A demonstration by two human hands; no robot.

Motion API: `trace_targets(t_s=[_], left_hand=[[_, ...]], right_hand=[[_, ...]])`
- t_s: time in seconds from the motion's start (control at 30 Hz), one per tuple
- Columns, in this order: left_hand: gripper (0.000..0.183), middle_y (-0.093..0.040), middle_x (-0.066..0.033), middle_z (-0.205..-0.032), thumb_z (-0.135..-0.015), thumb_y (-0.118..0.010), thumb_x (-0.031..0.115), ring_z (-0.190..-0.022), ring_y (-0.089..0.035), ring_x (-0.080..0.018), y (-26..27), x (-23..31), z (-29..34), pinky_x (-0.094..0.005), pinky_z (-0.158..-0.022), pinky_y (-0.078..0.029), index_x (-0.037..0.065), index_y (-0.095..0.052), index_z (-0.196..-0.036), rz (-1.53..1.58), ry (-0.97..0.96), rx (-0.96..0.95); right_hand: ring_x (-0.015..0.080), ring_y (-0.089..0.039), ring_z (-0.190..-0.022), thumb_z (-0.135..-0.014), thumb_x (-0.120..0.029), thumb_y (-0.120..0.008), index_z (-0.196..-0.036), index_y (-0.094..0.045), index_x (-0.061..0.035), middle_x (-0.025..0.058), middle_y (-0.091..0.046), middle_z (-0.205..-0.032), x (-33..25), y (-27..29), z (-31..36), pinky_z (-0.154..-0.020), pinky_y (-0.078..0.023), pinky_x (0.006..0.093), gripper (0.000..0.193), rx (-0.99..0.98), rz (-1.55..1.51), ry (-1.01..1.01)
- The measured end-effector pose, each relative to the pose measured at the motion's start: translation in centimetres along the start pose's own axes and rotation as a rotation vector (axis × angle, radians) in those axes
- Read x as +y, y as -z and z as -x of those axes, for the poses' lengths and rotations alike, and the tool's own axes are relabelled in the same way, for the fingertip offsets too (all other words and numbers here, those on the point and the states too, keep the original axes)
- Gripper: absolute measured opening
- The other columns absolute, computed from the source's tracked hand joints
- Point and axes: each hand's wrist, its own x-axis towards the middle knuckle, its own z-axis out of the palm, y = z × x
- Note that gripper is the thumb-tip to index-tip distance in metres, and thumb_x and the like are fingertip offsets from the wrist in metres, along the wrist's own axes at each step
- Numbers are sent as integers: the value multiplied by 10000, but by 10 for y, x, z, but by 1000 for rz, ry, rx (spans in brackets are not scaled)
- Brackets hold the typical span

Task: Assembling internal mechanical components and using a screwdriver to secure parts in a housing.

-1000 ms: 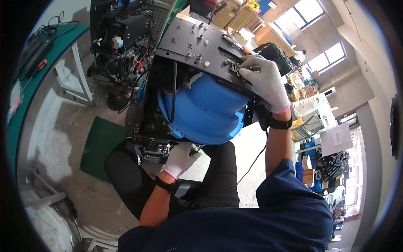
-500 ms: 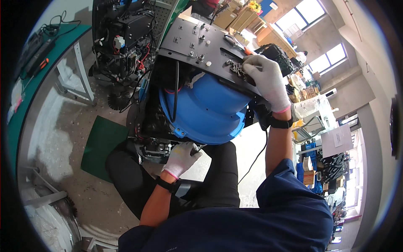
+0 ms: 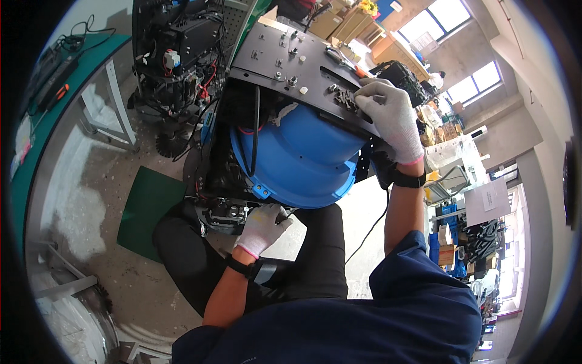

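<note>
My right hand (image 3: 391, 118), in a pale glove with a dark band at the wrist, has its thumb and fingers pinched together at the edge of a small pile of screws (image 3: 345, 100). Anything between those fingertips is too small to make out. The pile lies on a black metal plate (image 3: 267, 45) above a big blue rounded shell (image 3: 303, 158). Down by the machine's lower edge, my gloved left hand (image 3: 260, 230) is closed, with a thin dark tool (image 3: 291, 213) showing at its fingertips; its kind is unclear.
An orange-handled hand tool (image 3: 345, 62) and several bolts stand or lie on the plate. Left of it is an opened machine (image 3: 182, 60) with loose wires. A green-topped bench (image 3: 45, 133) runs along the left. A black cable (image 3: 371, 233) hangs beside my right leg.
My right hand has shifted very slightly at the screw pile, its fingers still pinched. My left hand holds its place. The whole view has moved a little.
</note>
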Motion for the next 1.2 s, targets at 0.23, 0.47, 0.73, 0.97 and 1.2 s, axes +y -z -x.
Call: trace_targets(t_s=[0.23, 0.47, 0.73, 0.97, 1.2], left_hand=[[268, -675, -112, -807, -828, -757, 287, -854, -660, -335, 1, 2, 1, -458, -796, -516, 48, -637, -805, 9, 0, 5], [286, -679, -117, -828, -821, -768, 301, -864, -661, -340, 2, 0, 1, -458, -805, -516, 45, -639, -809, -3, 2, 0], [272, -683, -113, -833, -824, -764, 285, -879, -658, -336, 4, 3, 1, -456, -815, -509, 44, -640, -822, 2, 3, -8], [263, -687, -112, -830, -826, -760, 274, -875, -660, -331, 4, 3, 0, -453, -815, -508, 41, -639, -810, 6, 9, -9], [264, -689, -111, -829, -831, -757, 277, -872, -661, -329, 4, 3, 1, -450, -814, -509, 42, -641, -804, 9, 1, -2]], right_hand=[[248, -673, -919, -787, -123, -714, -903, -747, 21, 139, -714, -976, -4, 1, 1, -870, -519, 345, 188, -78, 41, 98], [254, -672, -925, -780, -101, -703, -912, -751, 7, 144, -710, -966, -11, 1, 0, -864, -517, 344, 177, -66, -20, 46], [284, -669, -1054, -769, -94, -700, -947, -766, -13, 162, -718, -1011, -8, -2, -3, -952, -501, 360, 206, -88, 26, 126], [280, -674, -1086, -787, -90, -697, -976, -770, -17, 159, -720, -1053, -3, -5, -2, -962, -503, 360, 216, -27, -23, 126], [251, -693, -1043, -817, -105, -693, -1030, -767, -21, 166, -719, -1089, -11, -5, -1, -950, -509, 336, 240, -40, -62, 71]])
